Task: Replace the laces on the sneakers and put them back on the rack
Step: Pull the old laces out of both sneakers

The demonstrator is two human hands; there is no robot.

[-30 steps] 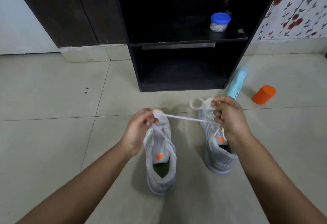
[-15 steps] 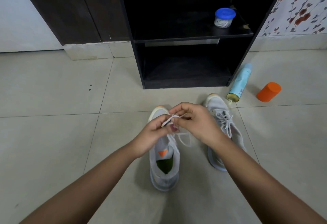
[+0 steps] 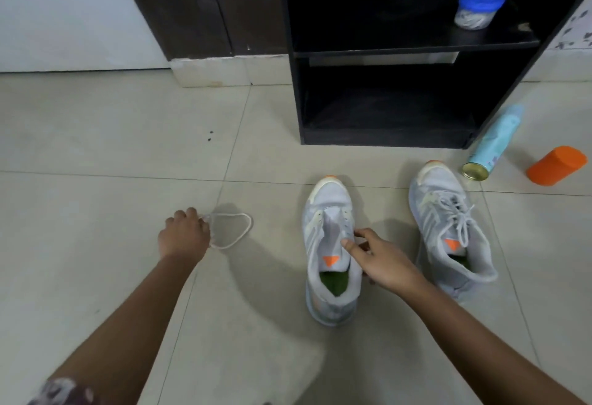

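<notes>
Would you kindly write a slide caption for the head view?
Left hand holds a loose white lace by the floor; right hand grips the unlaced sneaker.

No legible text, number or brand name is recorded. An orange triangular emblem (image 3: 331, 260) is noted on the tongue of the unlaced sneaker (image 3: 323, 212) at 5 o'clock, and a second emblem (image 3: 452, 244) on the laced sneaker (image 3: 439, 199) at 4 o'clock; no lettering can be made out on either. Faint markings are seen near the base of the spray can (image 3: 495, 138) at 3 o'clock, too blurred to be read.
</notes>
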